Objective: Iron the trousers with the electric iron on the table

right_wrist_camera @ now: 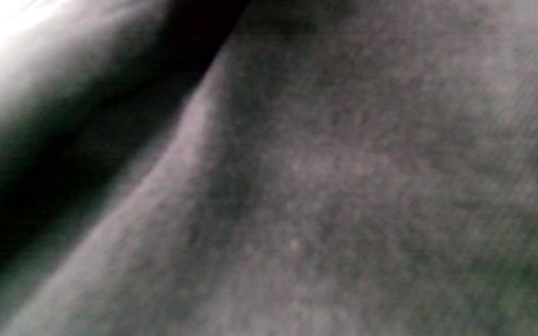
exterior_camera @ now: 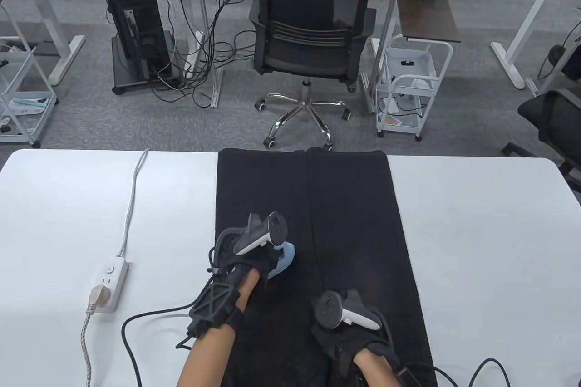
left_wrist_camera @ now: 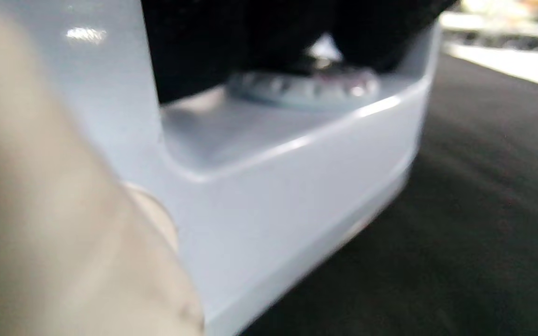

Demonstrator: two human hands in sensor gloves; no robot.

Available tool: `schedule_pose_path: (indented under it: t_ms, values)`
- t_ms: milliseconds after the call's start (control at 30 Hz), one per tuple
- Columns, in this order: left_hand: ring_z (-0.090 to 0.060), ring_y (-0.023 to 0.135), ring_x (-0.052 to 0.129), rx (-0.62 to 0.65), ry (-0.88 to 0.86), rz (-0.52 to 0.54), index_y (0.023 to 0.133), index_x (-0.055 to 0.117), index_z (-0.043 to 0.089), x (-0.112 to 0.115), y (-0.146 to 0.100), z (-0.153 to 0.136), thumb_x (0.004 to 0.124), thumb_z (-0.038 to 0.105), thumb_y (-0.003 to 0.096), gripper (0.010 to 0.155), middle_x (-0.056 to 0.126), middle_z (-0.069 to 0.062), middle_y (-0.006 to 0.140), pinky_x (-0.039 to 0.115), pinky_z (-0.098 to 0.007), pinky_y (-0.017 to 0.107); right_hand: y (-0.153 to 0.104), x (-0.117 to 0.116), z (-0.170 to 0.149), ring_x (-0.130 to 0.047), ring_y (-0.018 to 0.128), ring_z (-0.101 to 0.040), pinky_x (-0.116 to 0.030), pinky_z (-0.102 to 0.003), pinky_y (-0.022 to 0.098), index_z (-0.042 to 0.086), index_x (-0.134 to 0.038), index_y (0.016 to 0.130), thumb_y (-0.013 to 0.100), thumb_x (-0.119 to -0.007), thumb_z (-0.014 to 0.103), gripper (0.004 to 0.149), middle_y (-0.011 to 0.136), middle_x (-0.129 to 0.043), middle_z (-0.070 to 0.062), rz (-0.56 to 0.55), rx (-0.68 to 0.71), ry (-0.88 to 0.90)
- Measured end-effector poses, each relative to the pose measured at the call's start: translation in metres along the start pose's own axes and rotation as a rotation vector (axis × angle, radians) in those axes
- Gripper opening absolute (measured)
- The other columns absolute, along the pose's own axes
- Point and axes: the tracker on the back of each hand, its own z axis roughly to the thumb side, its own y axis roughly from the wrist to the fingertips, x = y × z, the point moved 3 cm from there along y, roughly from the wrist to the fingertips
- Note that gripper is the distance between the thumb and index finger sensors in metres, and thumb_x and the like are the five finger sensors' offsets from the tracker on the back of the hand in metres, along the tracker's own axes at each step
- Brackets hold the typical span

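Black trousers (exterior_camera: 345, 205) lie flat down the middle of the white table (exterior_camera: 476, 232), legs pointing away from me. My left hand (exterior_camera: 254, 260) grips the handle of a light blue electric iron (exterior_camera: 282, 259) that sits on the left trouser leg. In the left wrist view the iron's pale body (left_wrist_camera: 269, 186) with its dial (left_wrist_camera: 306, 86) fills the frame, resting on the dark cloth (left_wrist_camera: 474, 224). My right hand (exterior_camera: 345, 337) rests on the right trouser leg near the table's front edge; its fingers are hidden under the tracker. The right wrist view shows only blurred dark fabric (right_wrist_camera: 343, 186).
A white power strip (exterior_camera: 109, 285) with a plug in it lies on the table at the left, its cable running to the far edge. The iron's black cord (exterior_camera: 150, 314) loops at the front left. A black office chair (exterior_camera: 313, 37) and a white cart (exterior_camera: 411, 83) stand beyond the table.
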Motion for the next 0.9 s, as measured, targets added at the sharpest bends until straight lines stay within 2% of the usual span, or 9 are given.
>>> schedule_pose_path:
  t_ms: [200,400,500,667,767,900]
  values:
    - [-0.014,0.034,0.097,0.095,0.030,-0.007,0.078,0.075,0.011,0.025,-0.068,0.023,0.079,0.044,0.0586,0.039,0.093,0.002,0.044,0.084,-0.047,0.048,-0.001,0.002,-0.005,-0.003,0.100,-0.049,-0.022,-0.076,0.064,0.024,-0.009,0.110,0.062,-0.045,0.034,0.062,0.114,0.001,-0.013,-0.045,-0.008,0.016]
    - [-0.015,0.034,0.098,0.150,0.037,-0.018,0.077,0.076,0.009,0.050,-0.135,0.040,0.080,0.043,0.0589,0.039,0.094,0.000,0.044,0.084,-0.049,0.047,-0.001,0.001,-0.005,-0.003,0.100,-0.049,-0.022,-0.075,0.064,0.024,-0.008,0.109,0.061,-0.046,0.033,0.062,0.113,0.002,-0.012,-0.053,-0.027,-0.008]
    - [-0.015,0.033,0.098,0.159,0.043,-0.006,0.077,0.076,0.009,0.055,-0.151,0.041,0.080,0.043,0.0590,0.039,0.094,0.000,0.044,0.084,-0.049,0.047,-0.001,0.001,-0.004,-0.002,0.100,-0.049,-0.022,-0.076,0.064,0.024,-0.005,0.109,0.062,-0.046,0.033,0.064,0.113,0.003,-0.013,-0.048,-0.032,-0.008]
    - [-0.015,0.035,0.097,0.126,0.052,0.022,0.079,0.076,0.009,0.050,-0.140,0.040,0.080,0.044,0.0595,0.040,0.094,0.001,0.045,0.084,-0.048,0.049,-0.001,0.002,-0.004,-0.002,0.099,-0.050,-0.022,-0.076,0.064,0.023,-0.004,0.109,0.062,-0.046,0.033,0.064,0.113,0.004,-0.013,-0.037,-0.030,-0.012]
    - [-0.015,0.036,0.097,0.082,0.036,0.023,0.080,0.075,0.010,0.040,-0.113,0.035,0.079,0.044,0.0599,0.040,0.094,0.001,0.046,0.084,-0.048,0.050,0.000,0.001,-0.003,-0.002,0.099,-0.051,-0.022,-0.077,0.063,0.022,-0.004,0.109,0.062,-0.047,0.032,0.064,0.113,0.004,-0.014,-0.033,-0.031,-0.015]
    - [-0.015,0.036,0.097,0.025,0.014,0.024,0.080,0.075,0.010,0.023,-0.063,0.025,0.079,0.044,0.0598,0.040,0.093,0.000,0.046,0.083,-0.048,0.050,0.001,0.001,-0.002,-0.001,0.099,-0.051,-0.022,-0.077,0.063,0.022,-0.004,0.110,0.062,-0.047,0.032,0.065,0.113,0.004,-0.015,-0.028,-0.028,-0.012]
